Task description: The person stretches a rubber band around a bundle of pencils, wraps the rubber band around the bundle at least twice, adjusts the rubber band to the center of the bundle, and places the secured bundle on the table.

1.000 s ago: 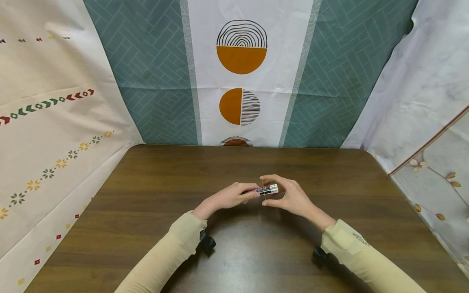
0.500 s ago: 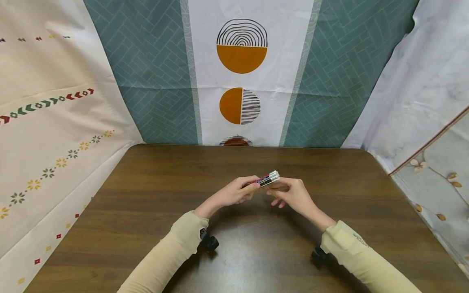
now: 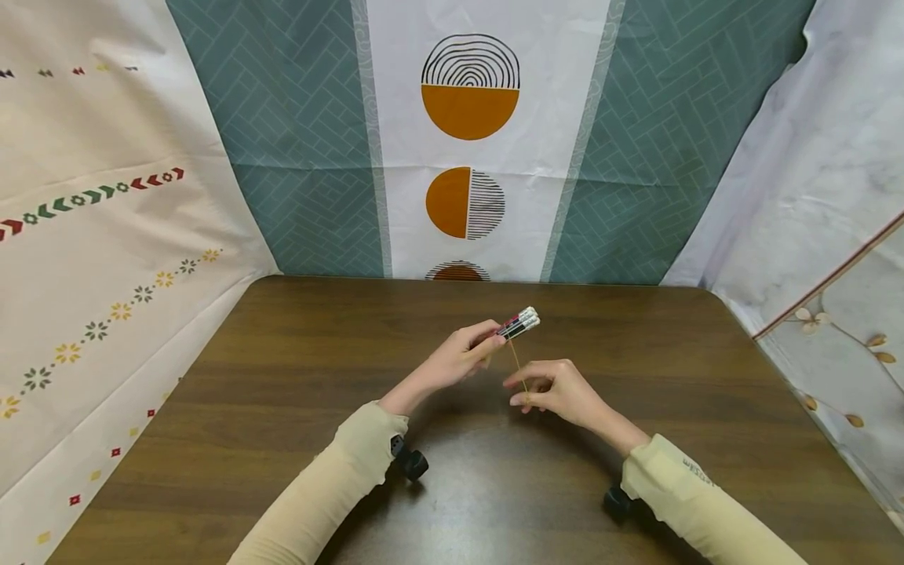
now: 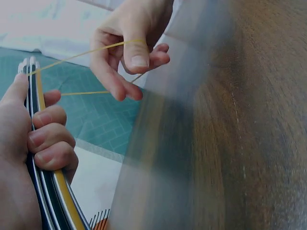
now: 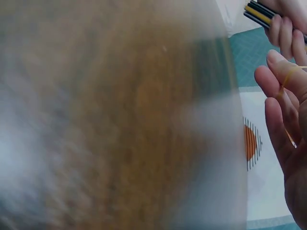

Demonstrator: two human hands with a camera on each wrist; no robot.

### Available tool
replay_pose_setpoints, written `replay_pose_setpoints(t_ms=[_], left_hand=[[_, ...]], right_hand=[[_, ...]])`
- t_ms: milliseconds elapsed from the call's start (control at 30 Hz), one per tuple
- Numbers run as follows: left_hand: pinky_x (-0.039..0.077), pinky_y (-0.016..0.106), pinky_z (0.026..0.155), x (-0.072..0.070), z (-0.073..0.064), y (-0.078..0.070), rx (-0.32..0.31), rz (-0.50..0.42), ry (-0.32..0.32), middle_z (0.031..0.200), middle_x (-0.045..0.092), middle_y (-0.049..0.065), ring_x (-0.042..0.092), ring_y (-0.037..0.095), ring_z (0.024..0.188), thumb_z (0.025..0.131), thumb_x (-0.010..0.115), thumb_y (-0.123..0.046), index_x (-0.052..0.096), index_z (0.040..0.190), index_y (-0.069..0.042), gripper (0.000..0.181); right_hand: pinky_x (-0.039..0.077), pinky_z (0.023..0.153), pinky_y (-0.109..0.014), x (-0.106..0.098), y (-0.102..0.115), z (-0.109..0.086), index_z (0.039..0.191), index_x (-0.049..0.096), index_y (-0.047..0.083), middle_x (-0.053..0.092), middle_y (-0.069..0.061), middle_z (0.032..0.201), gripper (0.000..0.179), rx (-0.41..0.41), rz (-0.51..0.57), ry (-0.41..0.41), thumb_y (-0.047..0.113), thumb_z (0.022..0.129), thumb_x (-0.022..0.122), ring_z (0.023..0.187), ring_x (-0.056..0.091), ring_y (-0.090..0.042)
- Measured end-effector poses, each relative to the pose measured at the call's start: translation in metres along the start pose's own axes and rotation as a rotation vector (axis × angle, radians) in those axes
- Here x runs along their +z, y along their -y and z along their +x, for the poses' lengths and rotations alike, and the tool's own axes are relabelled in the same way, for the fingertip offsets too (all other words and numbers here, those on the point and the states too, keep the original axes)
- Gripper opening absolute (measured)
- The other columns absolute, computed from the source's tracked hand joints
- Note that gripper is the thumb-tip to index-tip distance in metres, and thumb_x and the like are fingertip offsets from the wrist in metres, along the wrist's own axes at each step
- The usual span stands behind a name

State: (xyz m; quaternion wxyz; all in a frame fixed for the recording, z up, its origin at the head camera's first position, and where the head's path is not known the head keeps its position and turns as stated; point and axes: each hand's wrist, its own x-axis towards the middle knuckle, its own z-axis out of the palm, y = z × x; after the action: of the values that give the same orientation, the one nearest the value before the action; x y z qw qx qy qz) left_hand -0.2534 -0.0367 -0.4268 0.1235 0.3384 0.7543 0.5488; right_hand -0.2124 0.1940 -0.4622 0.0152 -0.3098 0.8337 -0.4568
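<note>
In the head view my left hand grips a bundle of pencils, tilted up to the right with white ends outward. The left wrist view shows fingers curled round the striped pencils, one of them yellow. A thin yellow rubber band stretches from the bundle near its white ends to my right hand, lower and nearer. The rubber band crosses the right thumb and is hooked by the bent fingers, which stand apart from the pencils. Part of the band is hidden behind the hands.
Both hands are above a brown wooden table. A teal and white patterned cloth hangs behind it, with a cream cloth on the left and a marbled one on the right. Black wrist cameras sit under both cuffs.
My left hand has raised the pencils and tilted them upward. The right hand first surrounded the white ends; it has drawn back toward the person and down, stretching the rubber band away from the bundle.
</note>
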Motion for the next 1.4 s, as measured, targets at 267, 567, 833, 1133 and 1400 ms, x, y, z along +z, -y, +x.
replay_pose_setpoints(t_ms=[267,567,833,1133,1400], left_hand=[[0.034,0.024,0.049,0.003,0.006,0.004,-0.04,0.05,-0.139,0.066,0.043,0.003,0.039,0.012,0.053,0.104,0.049,-0.034,0.058,0.111,-0.006,0.03],[0.036,0.024,0.051,0.01,0.011,0.008,-0.106,0.094,-0.217,0.066,0.045,0.003,0.041,0.011,0.053,0.104,0.049,-0.039,0.061,0.11,-0.013,0.029],[0.033,0.023,0.047,0.018,0.01,0.006,-0.152,-0.088,-0.227,0.064,0.041,-0.001,0.036,0.009,0.05,0.104,0.047,-0.042,0.058,0.107,-0.01,0.034],[0.027,0.024,0.041,0.023,0.007,0.004,-0.121,-0.227,-0.309,0.06,0.035,-0.003,0.029,0.009,0.046,0.104,0.044,-0.043,0.056,0.115,-0.003,0.043],[0.034,0.023,0.053,0.019,0.002,0.004,0.049,0.086,-0.322,0.067,0.044,-0.001,0.039,0.009,0.056,0.103,0.047,-0.044,0.06,0.115,-0.016,0.033]], right_hand=[[0.053,0.055,-0.026,0.003,0.036,-0.003,0.092,0.076,0.004,0.073,-0.01,0.084,0.017,-0.246,-0.03,-0.056,-0.002,0.077,0.079,0.062,0.066,-0.013],[0.049,0.077,-0.022,0.012,0.035,0.007,0.107,0.076,0.003,0.076,-0.01,0.09,0.049,-0.6,-0.017,-0.268,-0.009,0.06,0.087,0.083,0.065,-0.016],[0.048,0.091,-0.018,0.024,0.035,0.009,0.126,0.066,0.001,0.072,-0.008,0.121,0.064,-0.58,-0.092,-0.421,0.012,0.067,0.089,0.099,0.063,-0.018],[0.04,0.083,-0.022,0.027,0.055,0.0,0.154,0.028,0.003,0.04,-0.014,0.156,0.099,-0.144,0.063,-0.48,-0.002,0.072,0.084,0.109,0.048,-0.005],[0.039,0.076,-0.025,0.02,0.075,0.001,0.143,0.052,0.006,0.062,-0.02,0.133,0.068,0.025,0.103,-0.608,-0.002,0.08,0.077,0.089,0.043,-0.021]])
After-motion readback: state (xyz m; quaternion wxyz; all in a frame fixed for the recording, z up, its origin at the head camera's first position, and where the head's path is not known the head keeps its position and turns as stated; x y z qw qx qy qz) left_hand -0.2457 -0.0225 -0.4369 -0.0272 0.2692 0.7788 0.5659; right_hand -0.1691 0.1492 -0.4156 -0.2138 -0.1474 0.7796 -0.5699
